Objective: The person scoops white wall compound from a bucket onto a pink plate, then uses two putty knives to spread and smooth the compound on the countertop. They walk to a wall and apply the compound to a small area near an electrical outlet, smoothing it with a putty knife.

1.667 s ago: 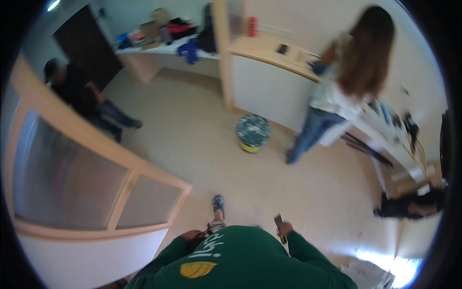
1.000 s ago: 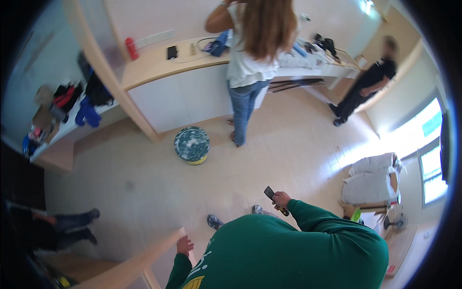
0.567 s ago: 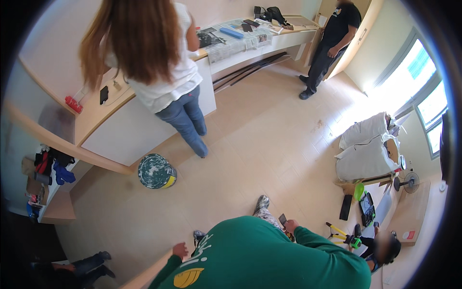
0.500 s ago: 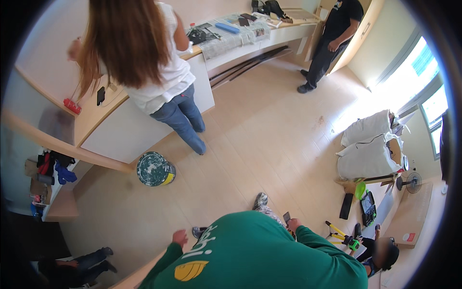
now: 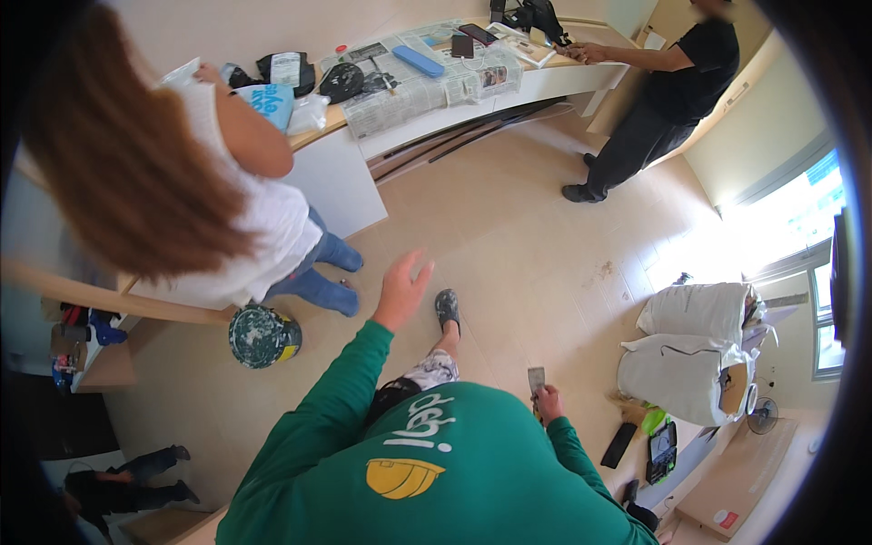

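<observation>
Left hand [image 5: 401, 292]: hovering above floor [image 5: 509, 245], fingers spread
Right hand [image 5: 549, 403]: clamping flat-bladed tool [image 5: 537, 377], blade pointing forward, apart from left
Bucket [image 5: 262, 336]: standing on floor, leftward

**One scraper [image 5: 536, 376], two bare hands: one left hand [image 5: 401, 292], one right hand [image 5: 549, 402]**

Three other people show in good part: one in a white top [image 5: 263, 213], one in black by the bench [image 5: 350, 120] at right, one at lower left [image 5: 123, 486]. A fourth shows only in small parts.

Toward the bench's back edge are two phones [image 5: 463, 45]; the bench also holds one blue case [image 5: 418, 61] and, near its front edge, one blue bag [image 5: 272, 104]. Newspaper sheets [image 5: 386, 111] overlap, their number unclear.

Elsewhere: one bucket [image 5: 263, 336], two white sacks [image 5: 683, 377], one fan [image 5: 763, 415], one green bowl [image 5: 653, 421].
</observation>
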Motion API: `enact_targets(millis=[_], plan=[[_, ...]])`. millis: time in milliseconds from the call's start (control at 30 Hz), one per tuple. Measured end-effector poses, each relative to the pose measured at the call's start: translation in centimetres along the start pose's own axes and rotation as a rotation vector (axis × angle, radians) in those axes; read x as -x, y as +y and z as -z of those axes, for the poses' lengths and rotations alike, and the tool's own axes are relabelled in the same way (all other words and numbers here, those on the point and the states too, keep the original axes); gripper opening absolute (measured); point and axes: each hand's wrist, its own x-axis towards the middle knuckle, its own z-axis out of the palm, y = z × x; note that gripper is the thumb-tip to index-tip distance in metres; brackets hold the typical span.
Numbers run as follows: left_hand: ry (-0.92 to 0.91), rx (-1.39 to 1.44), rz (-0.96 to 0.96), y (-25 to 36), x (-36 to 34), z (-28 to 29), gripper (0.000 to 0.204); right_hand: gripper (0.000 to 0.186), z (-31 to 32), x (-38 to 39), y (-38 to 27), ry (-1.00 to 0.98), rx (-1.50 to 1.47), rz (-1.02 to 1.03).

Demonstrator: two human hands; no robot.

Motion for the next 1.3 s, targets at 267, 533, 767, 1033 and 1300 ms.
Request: enact_targets(millis=[267, 533, 767, 1033, 1300], plan=[[0.279, -0.102, 0.050, -2.8, -29.3, -3.5, 0.044, 0.036, -2.9, -11.2, -34.4, -0.036, 0.235, 0.494], [0.346, -0.507, 0.139, -9.4, -44.9, 0.3, 0.053, 0.040, -18.2, -25.2, -71.4, -0.204, 0.371, 1.003], [0.515, -0.743, 0.497, -11.2, -56.3, -2.6, 0.042, 0.043, -35.5, -34.7, -89.6, -0.313, 0.455, 1.197], [0.532, -0.730, 0.329, -9.8, -61.8, -4.4, 0.036, 0.061, -36.6, -38.2, -95.8, -0.261, 0.488, 1.511], [0.438, -0.954, 0.535, -9.8, -57.6, -3.6, 0.055, 0.053, -42.8, -37.2, -99.8, -0.903, 0.623, 1.663]])
